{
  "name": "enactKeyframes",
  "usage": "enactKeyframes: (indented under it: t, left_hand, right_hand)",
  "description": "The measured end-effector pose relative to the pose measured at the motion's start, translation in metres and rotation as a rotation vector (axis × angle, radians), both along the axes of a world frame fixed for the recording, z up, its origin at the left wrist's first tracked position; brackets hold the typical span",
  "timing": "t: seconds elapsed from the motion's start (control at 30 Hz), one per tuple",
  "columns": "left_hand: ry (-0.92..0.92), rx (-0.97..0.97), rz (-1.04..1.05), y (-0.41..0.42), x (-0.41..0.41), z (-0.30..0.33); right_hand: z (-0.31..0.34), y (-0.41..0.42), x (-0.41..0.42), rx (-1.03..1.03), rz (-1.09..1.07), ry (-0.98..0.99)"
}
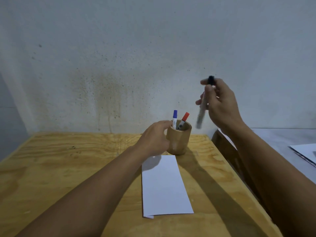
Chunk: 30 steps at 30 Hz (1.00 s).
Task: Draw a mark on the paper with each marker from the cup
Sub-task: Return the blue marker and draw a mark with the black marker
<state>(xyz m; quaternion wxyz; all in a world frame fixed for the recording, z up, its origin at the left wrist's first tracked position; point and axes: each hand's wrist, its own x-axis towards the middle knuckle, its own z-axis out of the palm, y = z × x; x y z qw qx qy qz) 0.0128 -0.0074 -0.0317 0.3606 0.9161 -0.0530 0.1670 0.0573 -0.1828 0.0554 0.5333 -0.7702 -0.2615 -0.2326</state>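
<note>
Cup (177,139) on worktop (68,168), gripped by left hand (154,137); right hand (220,103) grips black marker (203,105) above; paper (164,185) unmarked.

Blue-capped marker (174,119); red-capped marker (183,120); white paper (165,187)

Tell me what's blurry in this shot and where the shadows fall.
Head view: the black-capped marker in the right hand is smeared by motion; the cup, paper and left hand are sharp. The arms cast dark shadows across the table and the paper's top edge.

Cup (177,139) behind paper (164,185), 2 markers (174,119) inside
</note>
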Motion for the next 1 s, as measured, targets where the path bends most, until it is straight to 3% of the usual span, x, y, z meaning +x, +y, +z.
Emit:
enactKeyframes:
  t: [0.13,0.2,0.27,0.43,0.57,0.63,0.7,0.87,1.0]
  left_hand:
    - [-0.089,-0.382,0.067,0.001,-0.018,0.029]
    - [-0.046,-0.698,-0.035,0.006,-0.028,0.040]
    - [-0.010,-0.890,-0.152,0.013,-0.037,0.042]
    - [0.018,-0.915,-0.156,0.028,-0.054,0.026]
    - [0.021,-1.019,0.043,0.044,-0.062,0.014]
    - [0.031,-0.912,0.175,0.058,-0.067,0.004]
    - [0.063,-0.711,0.325,0.072,-0.070,-0.015]
    - [0.086,-0.111,0.435,0.091,-0.076,-0.055]
    - [0.029,-0.058,0.425,0.089,-0.076,-0.062]
  right_hand:
    - [0.005,0.003,-0.031,-0.073,0.133,0.127]
    - [-0.003,0.005,-0.038,-0.148,0.202,0.255]
    - [-0.012,0.008,-0.042,-0.203,0.305,0.413]
    - [-0.028,0.018,-0.050,-0.211,0.443,0.574]
    - [-0.051,0.036,-0.059,-0.458,0.208,0.230]
    - [-0.060,0.041,-0.062,-0.494,0.149,0.195]
    - [-0.065,0.042,-0.065,-0.382,0.255,0.348]
    - [-0.078,0.044,-0.069,0.194,0.540,0.882]
    - [-0.095,0.050,-0.065,0.525,0.639,1.041]
